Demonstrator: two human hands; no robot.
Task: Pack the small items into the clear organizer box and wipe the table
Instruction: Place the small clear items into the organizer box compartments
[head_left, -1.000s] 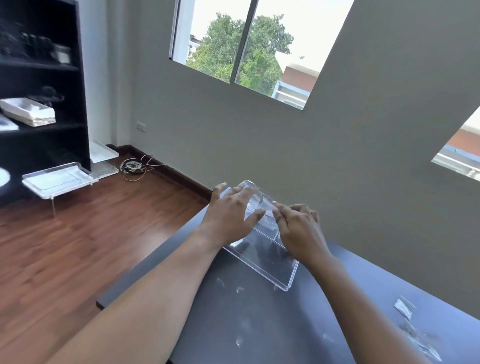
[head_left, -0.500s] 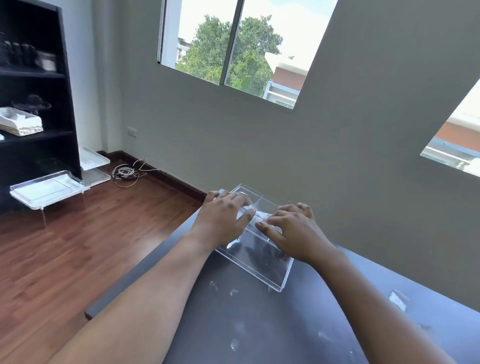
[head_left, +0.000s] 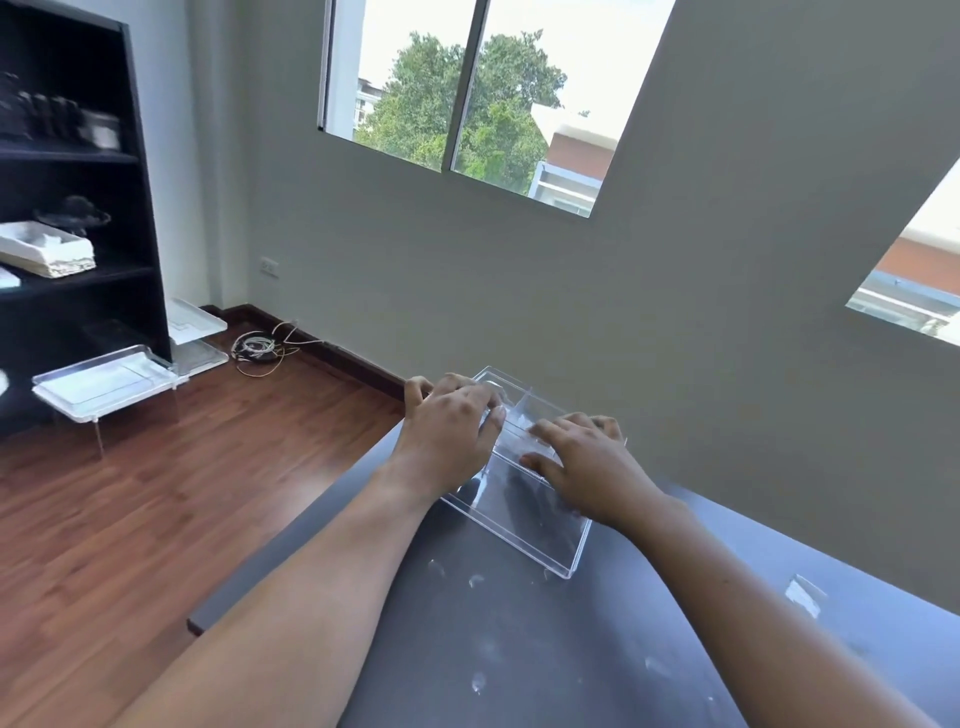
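Two hands rest on the clear organizer box (head_left: 519, 499), which stands on the dark table (head_left: 545, 649) near its far edge. The step in hand appears to be packing or arranging the far compartments. The left hand (head_left: 449, 434) lies over the box's left rim, fingers loosely bent, touching it. The right hand (head_left: 587, 465) lies on the right rim, fingers nearly straight and spread; whether either pinches an item cannot be told. Small clear bits (head_left: 475, 579) lie nearer than the hands; gathering them is probably next, and wiping is not yet begun.
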